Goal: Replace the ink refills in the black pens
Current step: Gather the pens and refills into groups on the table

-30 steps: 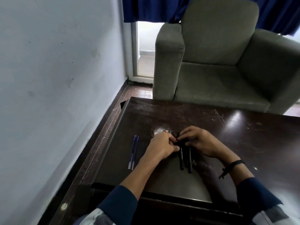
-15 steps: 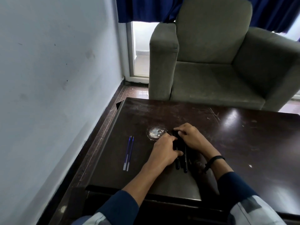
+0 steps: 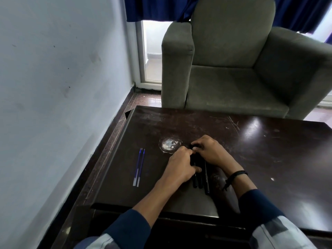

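Three black pens [image 3: 200, 178] lie side by side on the dark wooden table [image 3: 260, 159], pointing away from me. My left hand [image 3: 179, 168] and my right hand [image 3: 210, 151] sit over their far ends, fingers curled down onto the pens and meeting there. The pens' upper halves are hidden under the hands; which pen each hand grips I cannot tell. Two blue ink refills [image 3: 138, 167] lie parallel on the table to the left, apart from the hands.
A pale round worn patch [image 3: 168, 144] marks the tabletop just beyond my left hand. A grey armchair [image 3: 242, 60] stands right behind the table. A blue-grey wall [image 3: 53, 87] runs along the left, with a narrow floor gap beside the table edge.
Both hands stay bunched over the pens' far ends. One pen on the right now reaches further toward me than the other two. The refills have not moved.
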`<move>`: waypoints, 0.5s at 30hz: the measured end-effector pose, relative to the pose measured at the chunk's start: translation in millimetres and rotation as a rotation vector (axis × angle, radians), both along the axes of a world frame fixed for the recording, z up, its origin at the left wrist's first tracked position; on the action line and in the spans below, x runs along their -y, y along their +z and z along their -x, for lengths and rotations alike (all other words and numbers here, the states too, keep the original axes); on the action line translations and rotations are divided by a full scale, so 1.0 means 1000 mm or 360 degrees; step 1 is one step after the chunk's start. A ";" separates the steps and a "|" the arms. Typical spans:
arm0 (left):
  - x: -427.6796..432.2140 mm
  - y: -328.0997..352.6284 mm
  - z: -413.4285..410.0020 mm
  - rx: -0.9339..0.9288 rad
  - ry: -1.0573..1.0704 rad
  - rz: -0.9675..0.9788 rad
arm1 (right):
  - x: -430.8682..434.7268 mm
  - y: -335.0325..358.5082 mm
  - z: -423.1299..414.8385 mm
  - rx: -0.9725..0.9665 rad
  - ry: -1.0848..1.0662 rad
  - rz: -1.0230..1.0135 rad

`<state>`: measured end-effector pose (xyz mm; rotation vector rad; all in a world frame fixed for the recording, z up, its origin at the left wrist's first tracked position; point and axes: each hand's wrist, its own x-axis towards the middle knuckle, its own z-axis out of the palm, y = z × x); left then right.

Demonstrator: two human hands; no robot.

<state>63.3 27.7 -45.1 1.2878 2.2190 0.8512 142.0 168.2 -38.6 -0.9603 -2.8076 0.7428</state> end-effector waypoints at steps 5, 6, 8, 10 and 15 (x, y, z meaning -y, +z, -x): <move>0.000 0.000 -0.005 -0.0010 -0.0003 0.0012 | 0.003 0.003 -0.005 0.0043 -0.0042 0.0016; 0.000 0.000 -0.005 -0.0008 -0.0006 0.0016 | 0.003 0.004 -0.006 0.0043 -0.0052 0.0027; 0.000 0.000 -0.005 -0.0005 -0.0014 0.0024 | 0.002 0.006 -0.008 0.0037 -0.0092 0.0056; 0.000 0.000 -0.005 0.0006 -0.0013 0.0018 | -0.002 0.009 -0.011 0.0047 -0.0129 0.0106; -0.001 -0.001 -0.006 0.0020 0.0006 0.0007 | -0.011 0.011 -0.020 0.0037 -0.0185 0.0323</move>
